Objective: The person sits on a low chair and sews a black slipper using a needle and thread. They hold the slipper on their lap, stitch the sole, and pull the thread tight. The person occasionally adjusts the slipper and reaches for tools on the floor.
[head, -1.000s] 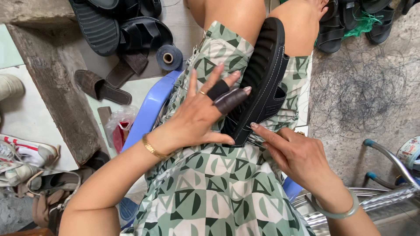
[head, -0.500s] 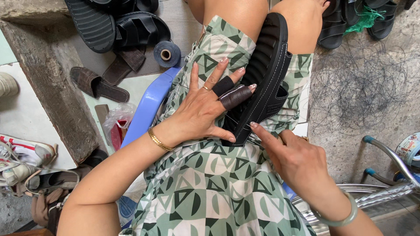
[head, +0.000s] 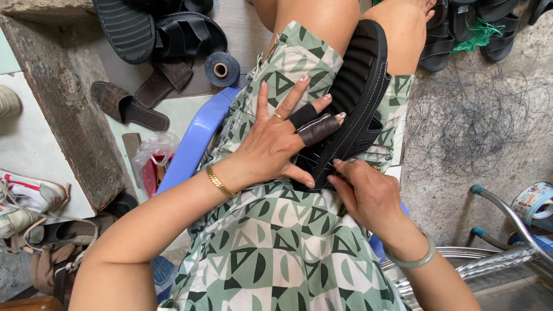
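1. Nearest the camera, the person sits on a blue plastic chair (head: 199,135) with a black sandal (head: 360,92) lying sole-up across the lap, its length running from the near hem of the green patterned dress (head: 276,253) up toward the knees.

2. The left hand (head: 276,144) is spread wide and flat, pressing the near end of the sandal down. Two of its fingers wear dark protective sleeves (head: 314,125), and a gold bangle sits at the wrist.

3. The right hand (head: 366,193) is narrowed to a pinch at the sandal's near edge. What it grips is too small to tell. Pale stitching runs along the sandal's rim.

4. Judged from this pose, the sandal could slide off the lap if the flat left hand eased, since only the thighs carry it. If the pinch holds a needle, a slip could prick the bare fingers, as only two are covered.

5. On the near right, a metal frame with teal end caps (head: 507,210) stands on the concrete floor (head: 461,132), and a round tin (head: 533,201) shows beside it; its contents are hidden.

6. On the left, a clear plastic bag (head: 151,156) holds something red, not identifiable. A spool of dark blue thread (head: 222,69) lies beyond it.

7. Farther off, brown slippers (head: 129,106) and black sandals (head: 161,29) lie on the far left, and more black sandals (head: 466,26) with green cord on the far right. Loose dark thread is scattered over the floor.
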